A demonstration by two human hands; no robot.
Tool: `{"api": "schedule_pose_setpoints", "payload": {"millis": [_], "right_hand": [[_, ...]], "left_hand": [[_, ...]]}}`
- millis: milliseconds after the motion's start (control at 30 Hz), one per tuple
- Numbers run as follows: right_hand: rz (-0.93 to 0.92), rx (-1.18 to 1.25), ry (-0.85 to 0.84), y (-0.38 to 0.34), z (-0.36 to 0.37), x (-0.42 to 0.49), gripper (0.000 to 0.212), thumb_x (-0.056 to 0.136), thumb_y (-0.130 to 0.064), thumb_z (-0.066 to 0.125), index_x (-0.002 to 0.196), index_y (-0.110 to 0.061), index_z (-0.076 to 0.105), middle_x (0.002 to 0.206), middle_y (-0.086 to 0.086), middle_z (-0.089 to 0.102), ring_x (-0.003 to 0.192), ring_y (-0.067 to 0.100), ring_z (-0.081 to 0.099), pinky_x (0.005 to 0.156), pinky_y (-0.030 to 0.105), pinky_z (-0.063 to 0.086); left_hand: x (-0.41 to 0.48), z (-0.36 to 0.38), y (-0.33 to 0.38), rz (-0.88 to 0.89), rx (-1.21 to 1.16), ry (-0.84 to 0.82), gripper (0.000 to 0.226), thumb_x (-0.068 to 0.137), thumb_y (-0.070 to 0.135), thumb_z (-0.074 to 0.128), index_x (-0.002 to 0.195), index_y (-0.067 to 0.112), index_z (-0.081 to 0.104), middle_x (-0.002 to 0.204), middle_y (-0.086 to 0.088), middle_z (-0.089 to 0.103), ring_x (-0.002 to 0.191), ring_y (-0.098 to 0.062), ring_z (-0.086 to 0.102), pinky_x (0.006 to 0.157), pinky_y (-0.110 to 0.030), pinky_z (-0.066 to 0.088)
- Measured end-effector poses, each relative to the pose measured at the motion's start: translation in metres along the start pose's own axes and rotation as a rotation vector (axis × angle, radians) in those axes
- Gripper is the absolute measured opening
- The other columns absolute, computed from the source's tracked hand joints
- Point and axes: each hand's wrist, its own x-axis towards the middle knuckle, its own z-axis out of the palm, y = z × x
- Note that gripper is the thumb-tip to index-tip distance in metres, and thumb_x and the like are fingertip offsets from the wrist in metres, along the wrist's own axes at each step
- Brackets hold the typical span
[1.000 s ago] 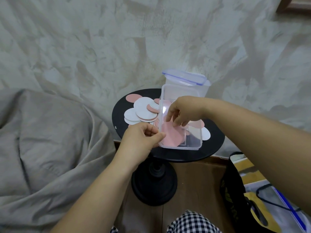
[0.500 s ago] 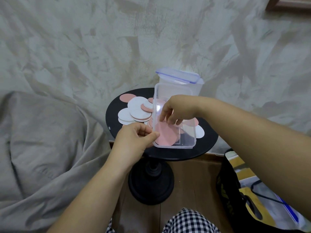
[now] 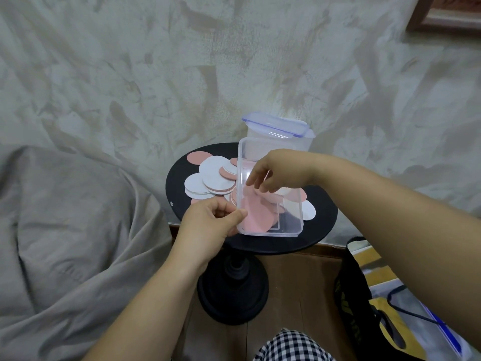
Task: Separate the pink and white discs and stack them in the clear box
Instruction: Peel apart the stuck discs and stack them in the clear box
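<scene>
Our left hand (image 3: pixel 216 220) pinches the near left rim of the clear box (image 3: pixel 291 220) between thumb and forefinger, just left of frame centre. The box rests on the round black worktop (image 3: pixel 320 225), and a pink disc (image 3: pixel 253 217) lies flat on its floor. Our right hand (image 3: pixel 276 175) reaches in from the right over the open top, its fingers (image 3: pixel 250 182) loosely spread and pointing down just above that disc, with nothing visibly held. Left of the box, a loose pile of white and pink discs (image 3: pixel 208 178) lies overlapping on the worktop, and one white disc (image 3: pixel 309 212) pokes out at the box's right side. A lidded container (image 3: pixel 276 126) stands right behind the box.
</scene>
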Motion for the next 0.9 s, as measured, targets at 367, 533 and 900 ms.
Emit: {"api": "schedule_pose_setpoints", "payload": {"millis": [367,533,900], "right_hand": [[-0.036,0.681,0.607,0.051,0.053,-0.083,0.044,0.084,-0.024,0.065,0.121,-0.037,0.047,0.126,-0.010,0.053,0.108,-0.005,0.052,0.082,0.006,0.044],[-0.099,0.924,0.431,0.078,0.074,-0.100,0.068,0.085,-0.036,0.061,0.140,-0.047,0.023,0.133,-0.018,0.048,0.112,-0.002,0.056,0.095,0.027,0.046],[-0.115,1.180,0.595,0.123,0.081,-0.123,0.067,0.076,-0.026,0.069,0.136,-0.034,0.040,0.139,-0.013,0.045,0.112,0.012,0.060,0.094,0.034,0.050]], "left_hand": [[0.007,0.007,0.014,-0.012,-0.124,0.007,0.015,0.082,0.013,0.069,0.073,0.001,0.066,0.073,-0.014,0.064,0.069,-0.015,0.062,0.068,-0.024,0.057],[0.007,0.040,0.026,-0.026,-0.103,-0.058,0.015,0.081,0.012,0.070,0.077,-0.002,0.066,0.071,-0.016,0.059,0.068,-0.018,0.059,0.063,-0.024,0.057],[0.019,0.100,0.034,-0.092,-0.088,-0.167,0.011,0.083,0.014,0.068,0.082,0.003,0.068,0.086,-0.020,0.066,0.072,-0.020,0.065,0.066,-0.028,0.058]]}}
